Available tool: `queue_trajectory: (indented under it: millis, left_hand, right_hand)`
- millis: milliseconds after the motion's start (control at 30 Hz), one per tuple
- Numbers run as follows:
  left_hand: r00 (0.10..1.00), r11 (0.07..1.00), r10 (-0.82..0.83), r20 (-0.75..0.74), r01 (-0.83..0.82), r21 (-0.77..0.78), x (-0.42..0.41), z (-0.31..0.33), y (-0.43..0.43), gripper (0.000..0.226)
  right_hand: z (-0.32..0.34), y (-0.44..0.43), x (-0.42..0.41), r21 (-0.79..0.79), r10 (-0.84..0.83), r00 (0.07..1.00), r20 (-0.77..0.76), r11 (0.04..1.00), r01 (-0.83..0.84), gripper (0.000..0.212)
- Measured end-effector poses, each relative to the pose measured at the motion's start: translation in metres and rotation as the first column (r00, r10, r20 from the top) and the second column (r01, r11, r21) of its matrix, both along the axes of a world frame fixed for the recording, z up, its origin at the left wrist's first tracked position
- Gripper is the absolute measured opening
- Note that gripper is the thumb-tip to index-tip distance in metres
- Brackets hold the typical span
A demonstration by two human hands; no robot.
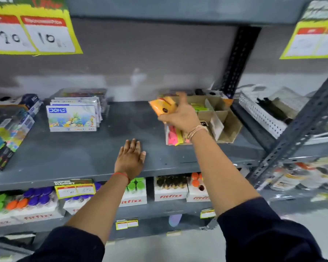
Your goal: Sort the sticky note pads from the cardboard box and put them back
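Note:
A brown cardboard box [228, 122] with dividers stands on the grey shelf [80, 154], at its right end. Green sticky note pads [199, 107] show in a back compartment. Pink and yellow pads [173, 136] stand in the box's near-left part. My right hand [180, 114] is raised over the box's left side and grips an orange sticky note pad [162, 105] in clear wrap. My left hand [131, 157] lies flat, palm down, on the bare shelf near its front edge, holding nothing.
White DOMS boxes [73, 118] stand at the shelf's middle left, more packs [6, 137] at far left. Fitfizz bottle cartons [170, 190] fill the shelf below. A slanted steel upright [292, 137] rises at right beside a white perforated tray [261, 115]. Yellow price signs [32, 33] hang above.

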State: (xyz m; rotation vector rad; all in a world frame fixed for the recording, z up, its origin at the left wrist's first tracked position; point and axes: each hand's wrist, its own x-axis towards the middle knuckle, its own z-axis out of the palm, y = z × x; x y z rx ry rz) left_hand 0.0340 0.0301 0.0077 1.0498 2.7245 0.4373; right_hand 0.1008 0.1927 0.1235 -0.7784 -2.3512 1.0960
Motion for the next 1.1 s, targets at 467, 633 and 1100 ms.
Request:
queue_trajectory:
  millis: [467,633,1100]
  left_hand:
    - [0.995,1.000,0.018,-0.101,-0.018,-0.002,-0.004,-0.015,0.011,0.054]
    - [0.995,1.000,0.016,-0.102,-0.018,-0.018,-0.003,-0.014,0.011,0.053]
    - [0.998,1.000,0.006,-0.058,-0.006,0.009,-0.004,-0.010,0.011,0.054]
  right_hand:
    - [-0.036,0.059,0.029,0.132,-0.283,0.846,0.452,0.959,0.250,0.060]
    - [-0.041,0.063,0.042,0.319,-0.266,0.787,0.557,0.943,0.093,0.036]
    - [-0.049,0.050,0.056,0.438,-0.268,0.857,0.439,0.897,0.056,0.031]
